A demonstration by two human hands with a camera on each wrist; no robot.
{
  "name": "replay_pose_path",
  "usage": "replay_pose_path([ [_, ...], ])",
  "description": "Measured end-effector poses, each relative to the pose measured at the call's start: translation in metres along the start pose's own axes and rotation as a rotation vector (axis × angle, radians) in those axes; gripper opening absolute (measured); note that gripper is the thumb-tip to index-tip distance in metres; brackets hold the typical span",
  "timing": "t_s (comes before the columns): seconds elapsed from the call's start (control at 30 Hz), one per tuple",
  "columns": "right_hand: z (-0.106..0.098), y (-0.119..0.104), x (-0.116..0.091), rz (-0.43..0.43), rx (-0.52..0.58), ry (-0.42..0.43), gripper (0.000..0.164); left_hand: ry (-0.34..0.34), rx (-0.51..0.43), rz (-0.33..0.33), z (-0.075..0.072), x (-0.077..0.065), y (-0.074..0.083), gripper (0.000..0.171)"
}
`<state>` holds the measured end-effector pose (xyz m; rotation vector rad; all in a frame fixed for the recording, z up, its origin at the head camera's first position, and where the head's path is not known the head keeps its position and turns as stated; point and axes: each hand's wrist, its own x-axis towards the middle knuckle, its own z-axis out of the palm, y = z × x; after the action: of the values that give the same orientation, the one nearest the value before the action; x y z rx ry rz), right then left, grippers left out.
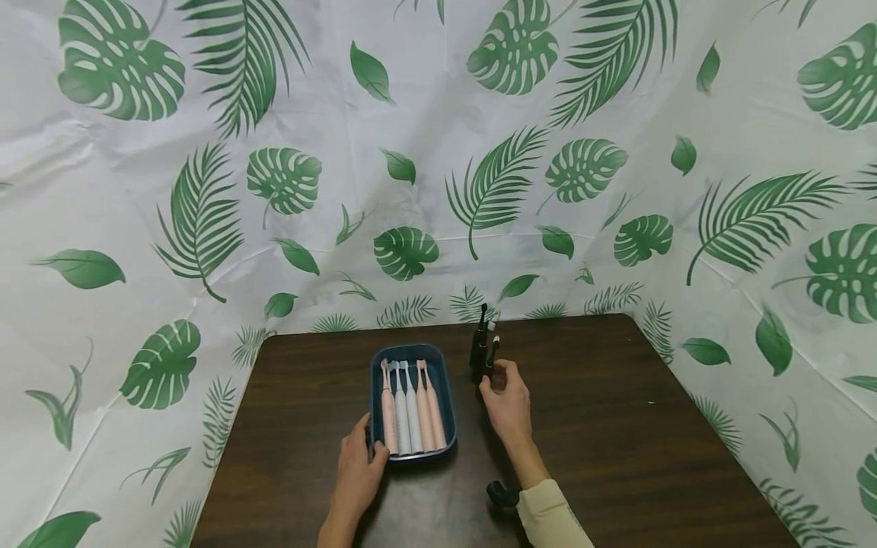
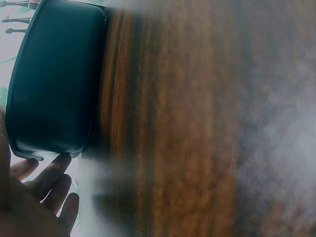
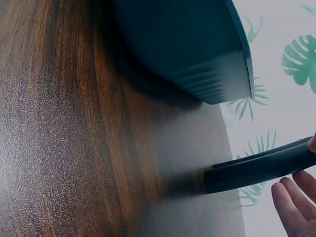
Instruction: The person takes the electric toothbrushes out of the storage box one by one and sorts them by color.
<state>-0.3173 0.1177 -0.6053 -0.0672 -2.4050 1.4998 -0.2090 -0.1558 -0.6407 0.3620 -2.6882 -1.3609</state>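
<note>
A dark blue bin [image 1: 451, 399] sits on the table with several pink and pale grey electric toothbrushes [image 1: 413, 415] lying side by side in it, heads toward the wall. My left hand [image 1: 359, 464] grips the bin's near left corner, thumb at the front rim and fingers along the left side. To the right of the bin, my right hand [image 1: 508, 399] holds two black electric toothbrushes [image 1: 479, 352] upright between thumb and fingers. The black handles [image 3: 256, 168] have their lower ends close over the table in the right wrist view. In the left wrist view the bin's wall [image 2: 57, 79] hides its contents.
The dark wooden table [image 1: 617, 426] ends at a wall covering [image 1: 438, 190] printed with green leaves. A black strap [image 1: 503, 495] is at my right wrist, beside a cream sleeve [image 1: 551, 514]. A tiny light speck [image 1: 651, 402] lies on the table's right side.
</note>
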Motion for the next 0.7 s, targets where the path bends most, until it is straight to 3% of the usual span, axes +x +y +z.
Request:
replay_pose_path([
  [0.43,0.0005,0.003,-0.002,0.012,-0.012,-0.001,0.049,0.008,0.005,0.011,0.0016,0.0011,0.0009,0.063],
  [0.7,-0.0032,0.0041,-0.0041,0.022,-0.03,0.018,0.042,0.007,0.005,0.027,0.0013,0.0007,-0.0002,0.062],
])
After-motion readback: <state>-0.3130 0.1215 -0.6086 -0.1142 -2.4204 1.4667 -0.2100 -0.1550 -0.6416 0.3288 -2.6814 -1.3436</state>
